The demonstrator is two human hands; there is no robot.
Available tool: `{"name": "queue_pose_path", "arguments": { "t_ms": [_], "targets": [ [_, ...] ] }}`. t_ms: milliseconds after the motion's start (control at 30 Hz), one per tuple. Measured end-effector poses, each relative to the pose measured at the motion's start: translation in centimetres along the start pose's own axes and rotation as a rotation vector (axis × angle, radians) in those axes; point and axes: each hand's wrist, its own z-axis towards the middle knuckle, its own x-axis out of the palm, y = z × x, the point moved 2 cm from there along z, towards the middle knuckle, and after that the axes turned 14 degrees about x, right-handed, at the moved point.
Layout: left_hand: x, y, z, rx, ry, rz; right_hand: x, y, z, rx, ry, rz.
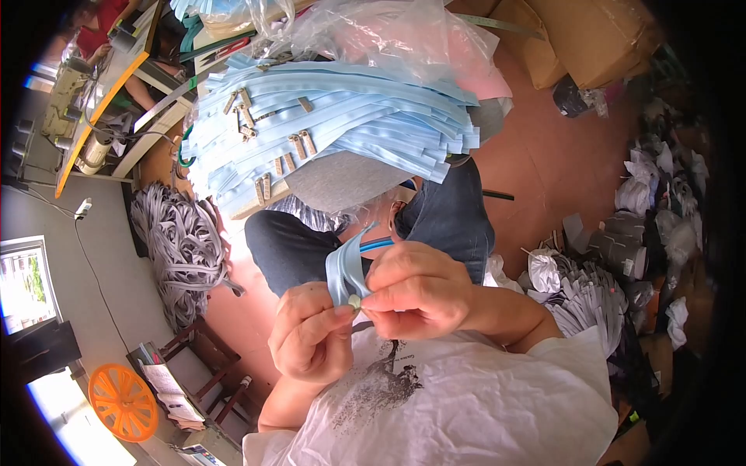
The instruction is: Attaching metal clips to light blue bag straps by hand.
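Note:
In front of my chest, a light blue zipper tape [342, 268] is bent into a loop between my two hands. My left hand [311, 330] is closed, pinching the lower end of the tape between thumb and forefinger. Right beside it, my right hand [423, 291] also pinches at that end, its fingers curled. A small pale piece [354, 300] shows between the fingertips; its kind is too small to make out. Beyond my knees lies a thick pile of light blue zipper tapes [365, 109], with several small brass-coloured pieces [296, 146] scattered on top.
The pile rests on a grey-covered surface [334, 182]. Tangled grey tapes [179, 248] lie on the floor at left, and more grey strips [590, 303] at right. Clear plastic [373, 39] and cardboard boxes [583, 39] stand behind. Another person [97, 35] sits at far left.

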Motion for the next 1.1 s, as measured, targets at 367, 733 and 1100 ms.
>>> {"name": "queue_pose_path", "arguments": {
  "t_ms": [367, 733, 1100],
  "targets": [
    [-0.6, 0.8, -0.6, -0.197, -0.029, -0.109, -0.8, -0.4, 0.5, 0.267, 0.124, 0.187],
    [-0.7, 0.7, 0.4, -0.118, 0.053, -0.084, -1.3, 0.0, 1.6, 0.120, 0.157, -0.019],
    [0.9, 1.8, -1.1, -0.701, -0.233, -0.512, -0.8, -2.2, 0.8, 0.743, 0.407, 0.155]
  ]
}}
